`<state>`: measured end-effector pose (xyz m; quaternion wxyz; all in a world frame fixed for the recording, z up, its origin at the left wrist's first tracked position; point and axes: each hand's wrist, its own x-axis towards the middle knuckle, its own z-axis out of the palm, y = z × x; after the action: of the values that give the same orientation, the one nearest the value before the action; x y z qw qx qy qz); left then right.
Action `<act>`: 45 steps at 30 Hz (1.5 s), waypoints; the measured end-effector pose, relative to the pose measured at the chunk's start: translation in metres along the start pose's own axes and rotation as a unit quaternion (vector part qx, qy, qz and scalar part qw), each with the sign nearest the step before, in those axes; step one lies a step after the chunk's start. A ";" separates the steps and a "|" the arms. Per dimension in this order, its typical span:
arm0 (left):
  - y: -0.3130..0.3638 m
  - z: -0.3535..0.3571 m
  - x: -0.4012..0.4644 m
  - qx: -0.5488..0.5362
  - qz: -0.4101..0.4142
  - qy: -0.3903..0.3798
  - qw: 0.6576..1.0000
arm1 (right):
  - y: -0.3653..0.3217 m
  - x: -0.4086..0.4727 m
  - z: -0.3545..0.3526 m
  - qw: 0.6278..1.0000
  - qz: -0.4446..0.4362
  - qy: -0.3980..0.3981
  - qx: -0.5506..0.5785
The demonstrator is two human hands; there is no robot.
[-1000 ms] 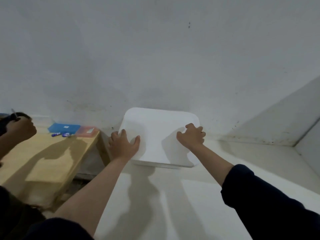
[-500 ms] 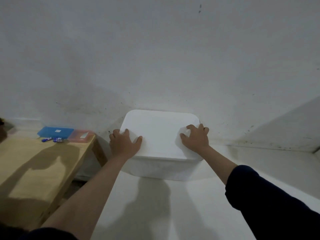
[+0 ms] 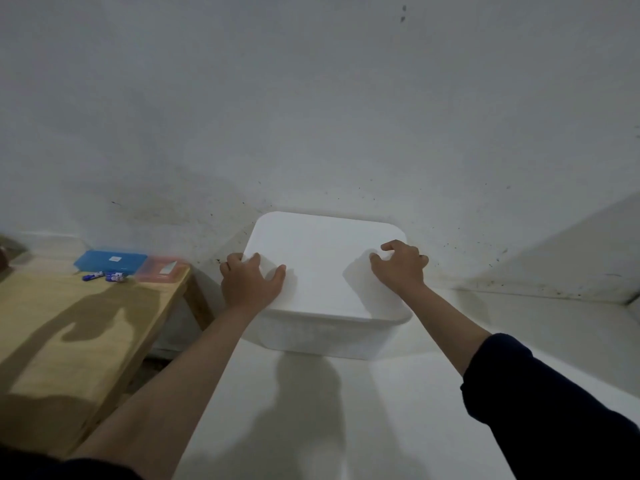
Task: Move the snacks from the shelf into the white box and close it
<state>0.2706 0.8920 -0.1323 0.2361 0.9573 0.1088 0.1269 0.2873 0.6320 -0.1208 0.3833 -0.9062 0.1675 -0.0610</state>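
Note:
The white box (image 3: pixel 322 336) stands on a white surface (image 3: pixel 381 417) against the wall. Its white lid (image 3: pixel 322 268) lies flat on top of it. My left hand (image 3: pixel 251 284) holds the lid's left edge, with the fingers curled over the side and the thumb on top. My right hand (image 3: pixel 400 268) grips the lid near its right edge with bent fingers. No snacks and no shelf are in view; the lid hides the inside of the box.
A wooden table (image 3: pixel 69 334) stands lower at the left. At its far end lie a blue case (image 3: pixel 110 261), a pink case (image 3: pixel 162 270) and small blue markers (image 3: pixel 104 277). The grey wall (image 3: pixel 311 116) rises right behind the box.
The lid was held tilted above the box a second ago; both hands have lowered it and it now sits flat on the box. A person's hand at the far left has left the view.

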 end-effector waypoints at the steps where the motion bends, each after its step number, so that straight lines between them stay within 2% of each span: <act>1: 0.001 0.000 0.001 -0.009 0.002 0.002 1.000 | 0.000 0.001 -0.002 1.000 0.003 0.001 -0.002; 7: 0.005 0.001 0.009 0.048 0.030 -0.001 0.998 | 0.003 0.001 -0.007 0.998 -0.014 -0.033 -0.050; 10: -0.006 0.006 0.009 0.066 0.022 -0.032 0.997 | 0.012 -0.009 -0.001 0.994 -0.041 -0.053 -0.085; 13: -0.012 0.007 0.010 0.060 0.011 -0.069 0.996 | 0.017 -0.015 0.001 0.992 -0.066 -0.037 -0.104; 21: -0.011 0.006 0.011 0.081 0.021 -0.105 0.991 | 0.018 -0.024 0.003 0.991 -0.080 0.025 -0.103; 26: -0.011 0.011 0.011 0.109 0.024 -0.099 0.989 | 0.033 -0.036 0.012 0.983 -0.061 -0.038 -0.168; 35: -0.015 0.016 0.011 0.126 0.035 -0.081 0.988 | 0.040 -0.047 0.014 0.996 -0.052 0.052 -0.052; 40: -0.018 0.008 0.013 0.013 0.012 -0.100 0.995 | 0.039 -0.049 0.015 0.994 -0.064 0.085 -0.023; 42: -0.016 0.005 0.011 0.042 0.026 -0.133 0.990 | 0.035 -0.053 0.012 0.994 -0.065 0.081 -0.025; 45: -0.006 -0.002 0.011 0.120 0.018 -0.167 0.978 | 0.027 -0.053 0.004 0.999 -0.041 0.032 -0.014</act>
<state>0.2799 0.9012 -0.1313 0.1316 0.9882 0.0652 -0.0442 0.2312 0.6359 -0.1420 0.3625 -0.9151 0.1431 -0.1037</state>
